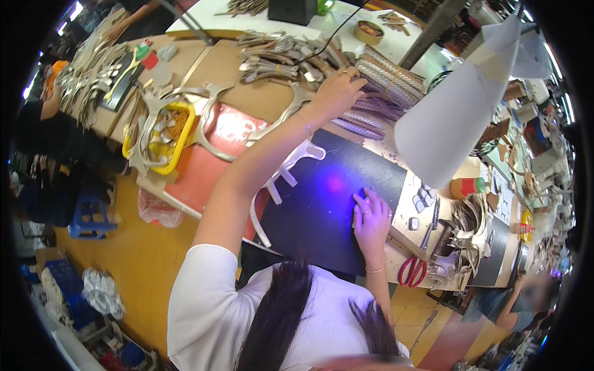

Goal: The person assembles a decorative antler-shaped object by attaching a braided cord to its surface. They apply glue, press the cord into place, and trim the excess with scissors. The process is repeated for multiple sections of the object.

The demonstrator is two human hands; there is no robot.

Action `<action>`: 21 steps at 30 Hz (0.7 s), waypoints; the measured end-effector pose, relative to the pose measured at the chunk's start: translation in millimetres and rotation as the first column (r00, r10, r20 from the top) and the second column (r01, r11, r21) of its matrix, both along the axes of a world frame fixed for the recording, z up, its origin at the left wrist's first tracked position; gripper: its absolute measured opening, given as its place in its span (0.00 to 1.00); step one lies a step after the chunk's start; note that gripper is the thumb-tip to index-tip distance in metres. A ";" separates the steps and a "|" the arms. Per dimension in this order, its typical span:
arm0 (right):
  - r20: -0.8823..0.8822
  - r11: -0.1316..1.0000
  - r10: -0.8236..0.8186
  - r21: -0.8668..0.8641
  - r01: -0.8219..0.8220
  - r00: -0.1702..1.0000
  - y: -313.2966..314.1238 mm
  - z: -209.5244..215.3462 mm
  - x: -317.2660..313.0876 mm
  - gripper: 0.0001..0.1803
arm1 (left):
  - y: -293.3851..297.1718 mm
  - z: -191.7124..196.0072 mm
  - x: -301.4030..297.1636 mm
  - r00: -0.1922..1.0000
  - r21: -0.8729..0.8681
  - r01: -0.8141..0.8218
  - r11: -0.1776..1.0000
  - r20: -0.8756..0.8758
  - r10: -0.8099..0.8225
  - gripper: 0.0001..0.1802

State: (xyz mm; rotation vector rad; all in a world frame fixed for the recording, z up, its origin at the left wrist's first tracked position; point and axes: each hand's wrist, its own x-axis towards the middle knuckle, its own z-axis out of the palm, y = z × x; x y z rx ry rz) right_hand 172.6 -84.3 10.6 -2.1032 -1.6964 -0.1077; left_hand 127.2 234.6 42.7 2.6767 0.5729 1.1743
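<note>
One arm is stretching forward so the left hand is reaching the bundled braided straps, its fingers' hold impossible to tell, while the right hand, fingers slightly apart, is resting on the black mat, likely for support.

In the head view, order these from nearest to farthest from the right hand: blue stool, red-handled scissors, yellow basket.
1. Red-handled scissors: below and right of the right hand.
2. Yellow basket: left, beyond the dark mat.
3. Blue stool: far left, on the floor.
</note>
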 end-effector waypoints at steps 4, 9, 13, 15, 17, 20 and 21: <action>-0.022 0.999 -0.035 -0.006 0.035 0.999 0.7 -1.0 1.7 0.14 | 14.2 15.5 46.3 0.999 0.201 -0.039 0.979 0.017 0.036 0.20; -0.240 1.000 -0.022 0.016 0.027 0.971 19.3 9.4 23.1 0.15 | 26.9 17.8 64.7 0.985 0.243 -0.027 0.970 -0.160 0.067 0.17; -0.518 0.987 -0.105 -0.158 0.026 0.849 67.6 24.9 48.7 0.13 | 23.9 19.0 70.1 0.978 0.212 -0.047 0.976 -0.190 0.088 0.11; -0.350 0.998 -0.025 0.052 0.047 0.936 102.0 33.6 57.2 0.16 | 21.7 22.5 72.8 0.975 0.255 -0.062 0.965 -0.190 0.113 0.09; -0.193 0.977 -0.001 0.210 0.043 0.981 140.1 40.5 66.5 0.17 | 18.4 24.4 72.7 0.974 0.348 -0.077 0.934 -0.174 0.145 0.10; 0.018 0.942 -0.045 0.333 0.037 0.999 187.0 42.5 83.3 0.20 | 16.0 26.8 72.0 0.980 0.342 -0.084 0.936 -0.144 0.141 0.09; 0.080 0.936 -0.070 0.349 0.038 0.994 199.3 40.6 89.5 0.21 | 15.8 27.2 71.4 0.983 0.335 -0.087 0.938 -0.125 0.136 0.08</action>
